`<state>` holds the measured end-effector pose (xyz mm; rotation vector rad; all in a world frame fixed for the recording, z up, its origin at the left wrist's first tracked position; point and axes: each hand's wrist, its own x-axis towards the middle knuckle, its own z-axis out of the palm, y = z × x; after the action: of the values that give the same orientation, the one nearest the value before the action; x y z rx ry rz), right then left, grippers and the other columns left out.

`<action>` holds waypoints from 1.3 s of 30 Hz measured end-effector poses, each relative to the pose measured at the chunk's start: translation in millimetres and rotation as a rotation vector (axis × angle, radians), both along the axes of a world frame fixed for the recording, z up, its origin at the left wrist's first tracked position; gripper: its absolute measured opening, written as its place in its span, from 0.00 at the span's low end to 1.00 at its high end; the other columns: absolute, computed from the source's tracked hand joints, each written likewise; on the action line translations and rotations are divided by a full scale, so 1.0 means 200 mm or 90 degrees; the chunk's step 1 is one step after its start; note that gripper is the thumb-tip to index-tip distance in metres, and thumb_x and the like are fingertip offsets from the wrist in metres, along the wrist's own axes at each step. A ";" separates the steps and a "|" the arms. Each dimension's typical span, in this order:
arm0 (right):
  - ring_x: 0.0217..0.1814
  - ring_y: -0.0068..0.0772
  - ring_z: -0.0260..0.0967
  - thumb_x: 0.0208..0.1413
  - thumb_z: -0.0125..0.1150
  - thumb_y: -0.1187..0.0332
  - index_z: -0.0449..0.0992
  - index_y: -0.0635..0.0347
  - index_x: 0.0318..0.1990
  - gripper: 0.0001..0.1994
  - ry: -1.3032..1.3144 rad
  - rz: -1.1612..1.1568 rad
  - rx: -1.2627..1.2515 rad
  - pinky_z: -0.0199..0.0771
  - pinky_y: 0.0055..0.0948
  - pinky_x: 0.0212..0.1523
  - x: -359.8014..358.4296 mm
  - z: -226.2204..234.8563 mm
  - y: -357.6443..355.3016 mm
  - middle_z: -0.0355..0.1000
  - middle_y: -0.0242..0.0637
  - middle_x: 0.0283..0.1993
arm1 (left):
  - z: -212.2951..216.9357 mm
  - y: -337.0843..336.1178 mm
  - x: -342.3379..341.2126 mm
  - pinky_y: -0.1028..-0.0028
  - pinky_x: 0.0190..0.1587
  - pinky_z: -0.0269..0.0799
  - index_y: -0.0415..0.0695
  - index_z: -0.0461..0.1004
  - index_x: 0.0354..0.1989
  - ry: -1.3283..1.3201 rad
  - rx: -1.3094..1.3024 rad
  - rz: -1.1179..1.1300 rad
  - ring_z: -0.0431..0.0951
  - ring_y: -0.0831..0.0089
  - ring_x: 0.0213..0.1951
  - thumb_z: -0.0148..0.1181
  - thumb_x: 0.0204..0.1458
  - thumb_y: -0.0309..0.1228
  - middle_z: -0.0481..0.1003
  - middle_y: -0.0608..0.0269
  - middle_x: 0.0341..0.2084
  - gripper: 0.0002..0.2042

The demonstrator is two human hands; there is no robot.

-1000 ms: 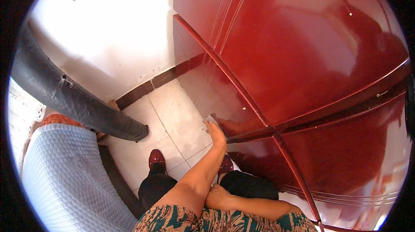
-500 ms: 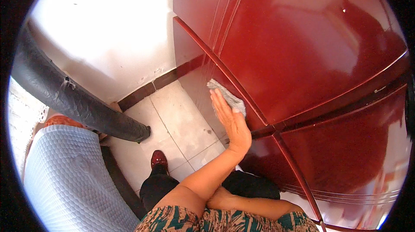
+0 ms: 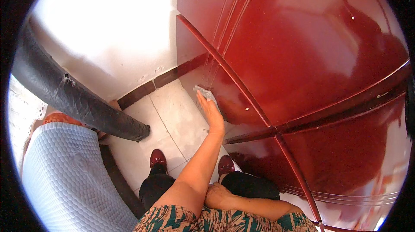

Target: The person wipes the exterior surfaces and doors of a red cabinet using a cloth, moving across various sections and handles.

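Observation:
My left hand (image 3: 211,114) lies with its fingers extended over a small grey cloth (image 3: 210,94), pressing it against a glossy dark red door (image 3: 276,59). Cloth and hand are near the door's left side, left of a long raised red trim strip (image 3: 229,73). Part of the cloth is hidden under the palm. My right hand (image 3: 218,195) is held low in front of my body, close to the left forearm. Its fingers are curled in, and whatever they may hold is hidden.
A lower red panel (image 3: 328,158) continues below a dark gap. On the left, a thick black-wrapped post (image 3: 82,87) slants down to the tiled floor (image 3: 173,106), beside a light blue quilted cover (image 3: 69,167). A white wall (image 3: 108,29) stands behind. My dark red shoes (image 3: 158,158) are on the tiles.
My left hand has slid the cloth leftward and slightly down, away from the trim strip. A small pale spot on the door and my right shoe are now uncovered. My right hand shows more fully.

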<state>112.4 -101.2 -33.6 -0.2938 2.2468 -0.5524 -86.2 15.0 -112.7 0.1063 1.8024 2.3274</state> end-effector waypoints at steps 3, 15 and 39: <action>0.50 0.50 0.69 0.53 0.49 0.68 0.77 0.63 0.40 0.13 0.026 -0.020 -0.014 0.64 0.46 0.51 0.02 0.00 0.02 0.74 0.51 0.44 | -0.14 0.02 0.07 0.64 0.72 0.33 0.39 0.39 0.72 -0.118 0.043 -0.005 0.37 0.57 0.73 0.30 0.64 0.37 0.37 0.48 0.72 0.29; 0.48 0.48 0.69 0.52 0.51 0.67 0.76 0.62 0.41 0.12 -0.008 -0.016 -0.013 0.63 0.45 0.49 0.03 -0.03 0.03 0.73 0.49 0.45 | -0.21 0.03 0.17 0.64 0.71 0.39 0.42 0.39 0.73 -0.323 0.095 -0.037 0.42 0.59 0.72 0.31 0.64 0.43 0.41 0.52 0.72 0.31; 0.64 0.59 0.60 0.57 0.48 0.63 0.71 0.68 0.54 0.22 0.015 -0.194 -0.128 0.58 0.43 0.65 0.03 -0.06 0.01 0.67 0.59 0.59 | 0.58 -0.06 0.16 0.55 0.71 0.27 0.39 0.37 0.72 0.329 -0.063 0.014 0.33 0.50 0.73 0.32 0.65 0.40 0.35 0.45 0.72 0.31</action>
<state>119.2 -98.2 -45.1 -0.0572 2.2766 -0.9424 -54.1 3.4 2.9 0.7367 2.1421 2.3695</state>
